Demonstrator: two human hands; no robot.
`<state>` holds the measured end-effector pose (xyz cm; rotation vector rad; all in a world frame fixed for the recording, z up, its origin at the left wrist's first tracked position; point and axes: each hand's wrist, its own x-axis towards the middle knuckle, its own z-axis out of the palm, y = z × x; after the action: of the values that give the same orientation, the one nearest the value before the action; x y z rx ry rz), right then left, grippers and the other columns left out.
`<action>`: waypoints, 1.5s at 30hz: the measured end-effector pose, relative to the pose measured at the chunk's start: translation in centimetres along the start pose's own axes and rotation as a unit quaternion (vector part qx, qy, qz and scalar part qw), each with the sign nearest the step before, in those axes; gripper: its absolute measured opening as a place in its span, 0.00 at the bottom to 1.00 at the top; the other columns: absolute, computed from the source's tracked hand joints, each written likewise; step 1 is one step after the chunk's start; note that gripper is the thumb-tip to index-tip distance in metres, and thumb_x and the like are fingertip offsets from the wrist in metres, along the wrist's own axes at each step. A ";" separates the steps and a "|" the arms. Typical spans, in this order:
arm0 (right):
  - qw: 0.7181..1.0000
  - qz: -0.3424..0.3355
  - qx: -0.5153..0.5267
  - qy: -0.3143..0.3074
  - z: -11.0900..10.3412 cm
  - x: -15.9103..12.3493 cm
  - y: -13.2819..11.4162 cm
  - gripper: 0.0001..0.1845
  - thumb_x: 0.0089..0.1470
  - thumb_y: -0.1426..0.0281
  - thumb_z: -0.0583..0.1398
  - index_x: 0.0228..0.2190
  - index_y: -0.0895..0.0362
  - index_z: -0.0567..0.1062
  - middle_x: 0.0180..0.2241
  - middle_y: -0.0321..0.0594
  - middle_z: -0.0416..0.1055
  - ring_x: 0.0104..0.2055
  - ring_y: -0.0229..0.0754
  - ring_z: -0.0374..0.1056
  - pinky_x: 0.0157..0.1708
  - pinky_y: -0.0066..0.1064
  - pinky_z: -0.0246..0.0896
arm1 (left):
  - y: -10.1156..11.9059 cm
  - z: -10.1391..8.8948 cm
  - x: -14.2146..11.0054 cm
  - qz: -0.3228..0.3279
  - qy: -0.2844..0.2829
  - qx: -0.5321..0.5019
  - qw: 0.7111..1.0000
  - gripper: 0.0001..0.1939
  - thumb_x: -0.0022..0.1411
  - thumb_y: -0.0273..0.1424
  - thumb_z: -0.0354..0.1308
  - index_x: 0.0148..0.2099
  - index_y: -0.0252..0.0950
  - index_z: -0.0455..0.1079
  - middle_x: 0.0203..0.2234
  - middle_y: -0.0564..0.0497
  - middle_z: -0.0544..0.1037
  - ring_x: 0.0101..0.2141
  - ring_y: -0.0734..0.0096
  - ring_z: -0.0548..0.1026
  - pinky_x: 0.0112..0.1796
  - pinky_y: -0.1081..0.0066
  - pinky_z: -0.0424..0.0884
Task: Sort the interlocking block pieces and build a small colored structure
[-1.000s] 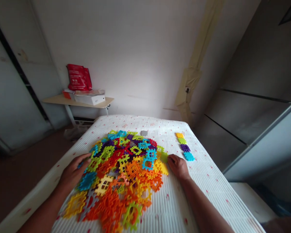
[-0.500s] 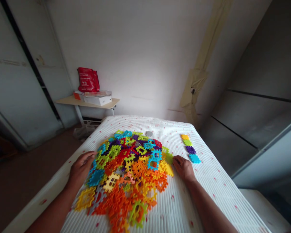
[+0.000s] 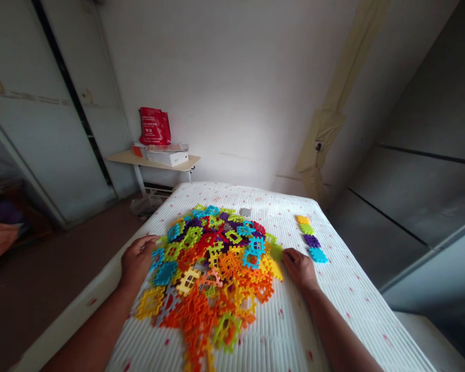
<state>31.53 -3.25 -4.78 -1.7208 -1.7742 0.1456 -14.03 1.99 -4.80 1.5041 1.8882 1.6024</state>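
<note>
A heap of interlocking plastic tiles (image 3: 217,258) in orange, yellow, green, blue, purple, red and grey spreads over the bed between my hands. At its left edge rests my left hand (image 3: 138,258), fingers curled and fingertips against the outer tiles. My right hand (image 3: 300,267) lies at the right edge, its fingers pressed together and touching a lime-green tile (image 3: 276,251). What either hand holds, if anything, is hidden. To the right of the heap, a row of joined tiles runs yellow (image 3: 303,220), green (image 3: 306,228), purple (image 3: 312,241) and blue (image 3: 318,254).
A single grey tile (image 3: 245,212) lies behind the heap. The white ribbed bedcover (image 3: 279,330) has small red marks. Against the back wall, a small table (image 3: 120,156) carries white boxes (image 3: 168,157) and a red bag (image 3: 154,126). A grey cabinet (image 3: 418,196) stands at right.
The whole view has shifted slightly, so the scene sits further right. Both hands keep their places at the heap's edges, and the tiles look unmoved.
</note>
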 end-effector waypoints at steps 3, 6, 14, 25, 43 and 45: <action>1.000 -0.001 0.001 0.004 0.1 0.0 0.0 0.21 0.53 0.58 0.49 0.29 0.56 0.77 0.29 0.42 0.76 0.29 0.42 0.71 0.31 0.28 0.61 | 0.1 -0.1 -0.1 0.010 0.011 0.004 1.000 0.16 0.53 0.43 0.51 0.33 0.38 0.73 0.31 0.48 0.79 0.38 0.59 0.76 0.43 0.62 0.70; 1.000 -0.003 0.001 0.008 0.1 -0.1 -0.1 0.21 0.53 0.59 0.48 0.29 0.56 0.77 0.29 0.43 0.76 0.30 0.43 0.71 0.31 0.28 0.61 | 0.8 -0.1 -0.1 0.040 0.006 0.007 0.999 0.15 0.53 0.42 0.51 0.32 0.39 0.73 0.31 0.49 0.79 0.37 0.60 0.76 0.43 0.63 0.70; 1.000 -0.005 -0.002 -0.006 0.2 -0.2 0.0 0.21 0.53 0.59 0.48 0.30 0.56 0.77 0.30 0.43 0.76 0.31 0.43 0.71 0.32 0.28 0.61 | 5.6 0.3 0.2 0.136 -0.059 0.004 0.989 0.14 0.53 0.43 0.52 0.33 0.40 0.73 0.31 0.51 0.79 0.36 0.63 0.75 0.42 0.68 0.69; 1.000 -0.001 -0.007 -0.010 0.2 -0.1 -0.1 0.19 0.54 0.62 0.48 0.30 0.57 0.76 0.29 0.41 0.75 0.31 0.41 0.70 0.32 0.27 0.59 | 12.2 1.8 -2.4 0.179 -0.081 0.045 0.979 0.14 0.55 0.39 0.50 0.34 0.40 0.74 0.33 0.51 0.80 0.36 0.63 0.76 0.43 0.67 0.70; 0.984 0.073 0.137 -0.082 -2.6 -0.3 -1.4 0.17 0.52 0.59 0.55 0.30 0.58 0.76 0.26 0.38 0.74 0.28 0.39 0.67 0.27 0.26 0.58 | 8.7 1.3 -3.9 0.181 0.020 0.049 0.982 0.15 0.56 0.44 0.50 0.38 0.44 0.73 0.35 0.53 0.78 0.37 0.62 0.75 0.43 0.64 0.69; 0.985 0.076 0.098 -0.119 -2.8 -0.7 -2.4 0.17 0.50 0.57 0.58 0.34 0.57 0.75 0.26 0.36 0.73 0.26 0.37 0.67 0.25 0.25 0.56 | 8.8 1.6 -4.1 0.172 0.006 0.044 0.984 0.15 0.56 0.45 0.50 0.37 0.45 0.73 0.35 0.54 0.78 0.37 0.60 0.75 0.44 0.63 0.69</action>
<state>30.86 -5.21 -1.61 -1.7508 -1.7273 0.5944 -6.33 -1.56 0.30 1.9508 1.8021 1.6849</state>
